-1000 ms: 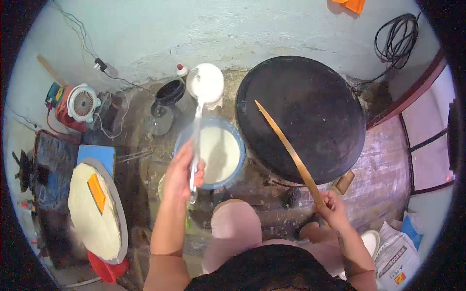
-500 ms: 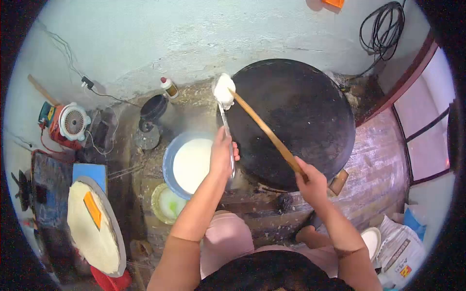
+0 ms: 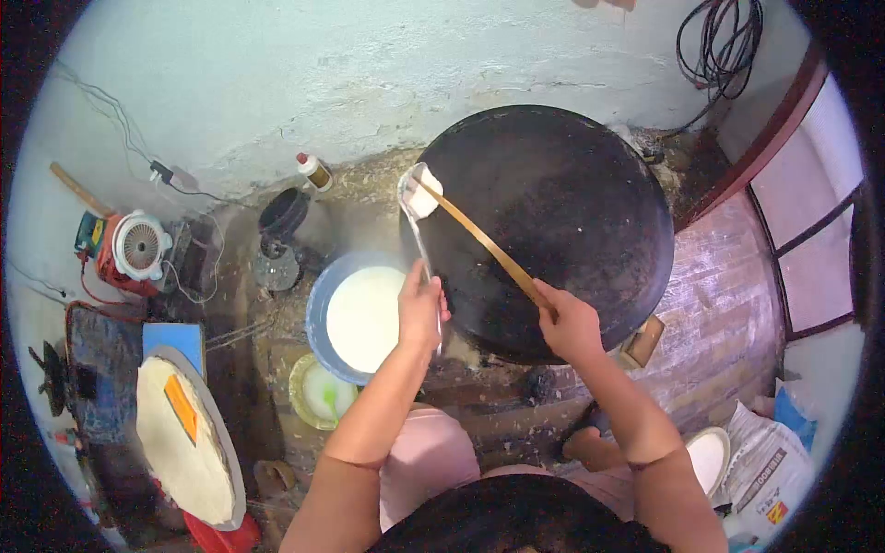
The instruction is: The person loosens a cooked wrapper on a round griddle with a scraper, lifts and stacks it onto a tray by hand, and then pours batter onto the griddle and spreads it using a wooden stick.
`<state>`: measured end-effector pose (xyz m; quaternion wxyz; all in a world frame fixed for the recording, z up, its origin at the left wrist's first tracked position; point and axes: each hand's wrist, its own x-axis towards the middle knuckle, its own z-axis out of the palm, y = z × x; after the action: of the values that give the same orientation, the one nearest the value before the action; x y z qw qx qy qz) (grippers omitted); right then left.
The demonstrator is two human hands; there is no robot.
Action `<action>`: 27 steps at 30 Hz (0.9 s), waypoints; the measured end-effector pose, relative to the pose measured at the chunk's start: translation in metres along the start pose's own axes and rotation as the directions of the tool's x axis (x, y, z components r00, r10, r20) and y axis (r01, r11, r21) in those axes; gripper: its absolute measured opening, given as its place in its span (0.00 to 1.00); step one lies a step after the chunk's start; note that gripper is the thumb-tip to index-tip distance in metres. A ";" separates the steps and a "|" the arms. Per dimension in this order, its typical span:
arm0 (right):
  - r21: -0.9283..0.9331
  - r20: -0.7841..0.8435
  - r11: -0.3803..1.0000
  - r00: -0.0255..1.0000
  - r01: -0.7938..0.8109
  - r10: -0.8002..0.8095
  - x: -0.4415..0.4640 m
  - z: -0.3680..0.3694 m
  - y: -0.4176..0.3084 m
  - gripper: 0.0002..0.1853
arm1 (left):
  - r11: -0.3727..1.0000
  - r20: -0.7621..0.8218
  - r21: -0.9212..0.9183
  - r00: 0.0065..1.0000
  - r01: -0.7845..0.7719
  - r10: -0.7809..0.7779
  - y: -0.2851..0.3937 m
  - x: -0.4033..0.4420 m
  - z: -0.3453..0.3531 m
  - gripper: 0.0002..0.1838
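My left hand (image 3: 422, 309) is wrapped round the handle of a metal ladle (image 3: 406, 189), whose tilted bowl is at the left edge of the round black griddle (image 3: 562, 240). White batter (image 3: 426, 195) shows at the ladle's mouth. My right hand (image 3: 570, 323) grips a long wooden spatula (image 3: 493, 249), its tip touching the batter at the ladle. Below and left of the ladle sits a blue basin (image 3: 318, 318) of white batter, beside my left hand. A smaller greenish bowl (image 3: 304, 405) with a green utensil and whitish liquid stands below the basin.
Stacked pale flatbreads (image 3: 180, 442) with an orange piece on top lie at the left. A blower (image 3: 140, 246), a black pot (image 3: 284, 212) and a red-capped bottle (image 3: 315, 173) stand farther back. White sacks (image 3: 761, 461) are at lower right.
The ladle has moved from above the basin to the griddle's left edge and tipped. My right hand has brought the spatula tip left to the ladle's batter.
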<state>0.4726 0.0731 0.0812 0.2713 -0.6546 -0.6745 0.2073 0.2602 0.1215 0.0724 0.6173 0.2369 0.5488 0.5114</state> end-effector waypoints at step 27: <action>-0.579 0.238 0.712 0.918 0.397 -0.318 0.065 0.016 0.016 0.27 | 0.441 0.720 -0.630 0.693 0.639 0.023 0.116 0.035 -0.003 0.20</action>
<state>0.4748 0.1398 0.0651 0.0361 -0.5498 -0.8335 -0.0413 0.2095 0.1941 0.1552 0.8835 -0.0538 0.0148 0.4651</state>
